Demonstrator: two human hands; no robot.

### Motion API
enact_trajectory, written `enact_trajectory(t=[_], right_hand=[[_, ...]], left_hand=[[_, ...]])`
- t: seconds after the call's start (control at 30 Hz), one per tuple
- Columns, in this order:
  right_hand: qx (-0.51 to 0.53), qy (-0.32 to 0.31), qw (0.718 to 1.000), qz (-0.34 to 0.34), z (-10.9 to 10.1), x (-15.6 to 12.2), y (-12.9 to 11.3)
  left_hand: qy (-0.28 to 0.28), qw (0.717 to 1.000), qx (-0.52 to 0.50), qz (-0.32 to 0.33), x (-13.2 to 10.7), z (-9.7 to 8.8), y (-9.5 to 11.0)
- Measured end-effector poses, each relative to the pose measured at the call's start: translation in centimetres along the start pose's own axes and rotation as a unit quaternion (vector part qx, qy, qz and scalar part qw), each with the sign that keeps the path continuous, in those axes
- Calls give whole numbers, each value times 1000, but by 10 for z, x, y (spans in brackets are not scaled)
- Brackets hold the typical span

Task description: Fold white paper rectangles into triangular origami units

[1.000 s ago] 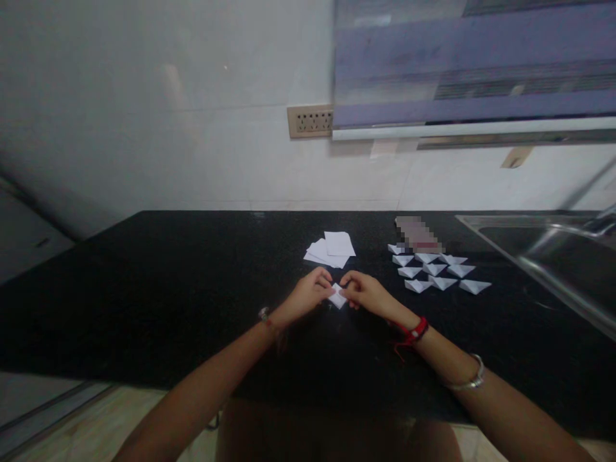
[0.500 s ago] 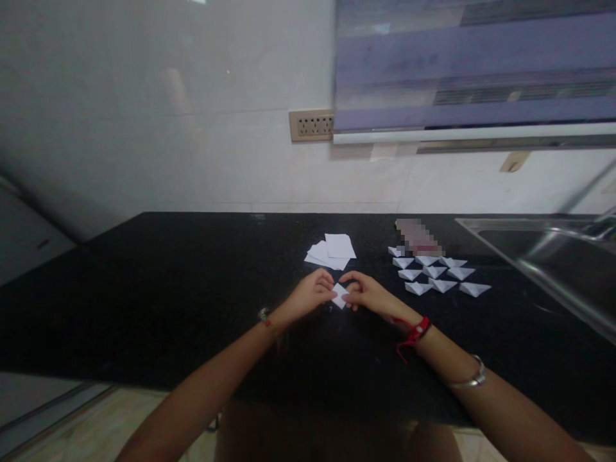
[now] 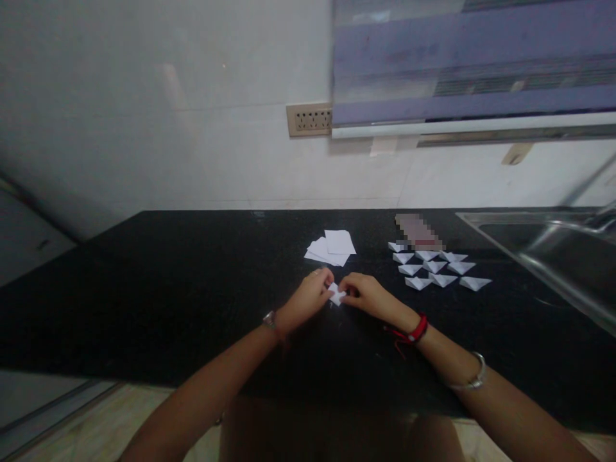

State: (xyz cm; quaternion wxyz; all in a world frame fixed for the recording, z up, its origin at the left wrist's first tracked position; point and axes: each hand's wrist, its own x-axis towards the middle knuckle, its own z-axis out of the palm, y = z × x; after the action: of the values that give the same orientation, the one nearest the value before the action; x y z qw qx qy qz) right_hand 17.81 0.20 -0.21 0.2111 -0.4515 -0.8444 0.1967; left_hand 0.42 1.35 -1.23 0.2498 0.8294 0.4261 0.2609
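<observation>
My left hand (image 3: 308, 296) and my right hand (image 3: 364, 294) meet over the black countertop (image 3: 144, 289), both pinching a small white folded paper piece (image 3: 336, 295) between their fingertips. The paper is held just above the counter. A small stack of white paper sheets (image 3: 331, 248) lies just beyond my hands. To the right, several folded white paper triangles (image 3: 440, 267) lie in rows on the counter.
A steel sink (image 3: 553, 247) is set into the counter at the right. A blurred-out object (image 3: 418, 231) lies behind the triangles. A wall socket (image 3: 309, 120) and a window blind (image 3: 471, 70) are on the back wall.
My hands have drawn closer together on the paper piece, which now shows smaller between my fingers. The view shifted slightly.
</observation>
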Motion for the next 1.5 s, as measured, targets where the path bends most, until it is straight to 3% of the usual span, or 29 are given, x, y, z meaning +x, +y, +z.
enact_trajectory(t=[0.1,0.23,0.4,0.87,1.07,1.27,1.5], right_hand=[[-43,-20,997,-56,-3,-1,2],[-108,-72,988,-88,-10,-3,-2],[-134,-90,980,-112,-14,-6,-6],[-96,-100,980,-145,-19,-8,-6],[-113,-95,979,-141,-15,-8,-6],[-62,-72,986,-136,-10,-2,-3],[-4,-38,988,-150,-3,2,10]], left_hand=[[-15,993,103,55,-1,-2,1],[-49,979,183,76,-2,-4,-4],[-64,963,242,96,-3,-4,-7],[-46,985,167,10,-5,-7,-15],[-1,991,130,34,-2,-14,-17],[-93,976,135,141,0,-20,-8],[-103,978,114,141,2,-18,-10]])
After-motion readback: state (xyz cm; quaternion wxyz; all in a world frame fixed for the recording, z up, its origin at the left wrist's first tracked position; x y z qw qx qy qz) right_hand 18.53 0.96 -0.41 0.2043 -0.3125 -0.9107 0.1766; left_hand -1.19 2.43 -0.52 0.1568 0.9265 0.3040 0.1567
